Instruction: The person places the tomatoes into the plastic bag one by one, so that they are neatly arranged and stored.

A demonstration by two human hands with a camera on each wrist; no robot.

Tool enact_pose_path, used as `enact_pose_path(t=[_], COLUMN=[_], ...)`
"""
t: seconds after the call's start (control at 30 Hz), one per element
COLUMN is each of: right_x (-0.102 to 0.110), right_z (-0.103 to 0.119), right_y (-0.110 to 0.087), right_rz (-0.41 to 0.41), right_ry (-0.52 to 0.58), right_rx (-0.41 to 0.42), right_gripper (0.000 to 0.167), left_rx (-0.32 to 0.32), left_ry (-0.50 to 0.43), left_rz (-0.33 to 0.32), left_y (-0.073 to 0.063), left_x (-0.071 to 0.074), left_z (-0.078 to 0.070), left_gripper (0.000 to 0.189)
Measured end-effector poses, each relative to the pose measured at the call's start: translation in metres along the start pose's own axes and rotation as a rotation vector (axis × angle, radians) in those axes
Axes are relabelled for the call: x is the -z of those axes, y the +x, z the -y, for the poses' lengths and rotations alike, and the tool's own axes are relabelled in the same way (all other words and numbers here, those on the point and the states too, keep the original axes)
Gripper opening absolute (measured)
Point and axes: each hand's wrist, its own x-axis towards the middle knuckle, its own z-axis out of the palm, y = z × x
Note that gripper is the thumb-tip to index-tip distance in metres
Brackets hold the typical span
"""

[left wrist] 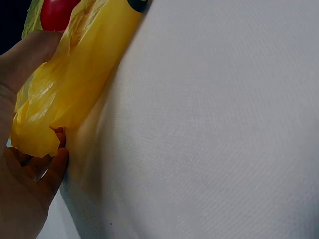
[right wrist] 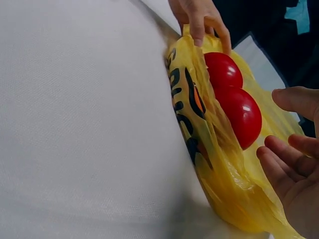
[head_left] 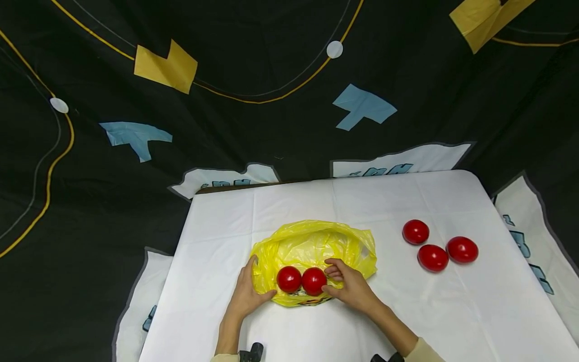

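A yellow plastic bag (head_left: 312, 236) lies with its mouth spread wide on the table, dark print along its near side. Inside it two shiny red balls (head_left: 288, 279) sit side by side near the front edge. My left hand (head_left: 246, 291) grips the bag's left end; in the left wrist view the thumb lies over the plastic and the fingers curl behind it. Just right of the balls is my right hand (head_left: 350, 285), its fingers loosely bent. The right wrist view shows a gap between that hand (right wrist: 299, 164) and the nearer red ball (right wrist: 240, 117).
Three more red balls (head_left: 432, 258) rest in a cluster to the right of the bag. A white cloth (head_left: 217, 226) covers the table. Behind it hangs a black curtain (head_left: 253, 130) with yellow and blue shapes.
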Motion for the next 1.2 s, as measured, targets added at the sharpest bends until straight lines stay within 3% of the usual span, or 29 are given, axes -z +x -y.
enact_pose_path(t=[0.4, 0.93, 1.2], right_x=[0.012, 0.050, 0.068], right_z=[0.004, 0.009, 0.003], right_y=[-0.008, -0.024, -0.030], right_rz=[-0.043, -0.109, -0.162], right_ry=[0.019, 0.050, -0.010], right_rx=[-0.010, -0.119, -0.101], right_gripper=[0.054, 0.046, 0.047], left_rx=[0.002, 0.003, 0.007], left_ry=[-0.002, 0.009, 0.001], left_rz=[0.002, 0.009, 0.014], left_y=[-0.001, 0.001, 0.001], left_x=[0.000, 0.001, 0.001], left_z=[-0.001, -0.002, -0.002], left_gripper=[0.114, 0.115, 0.115])
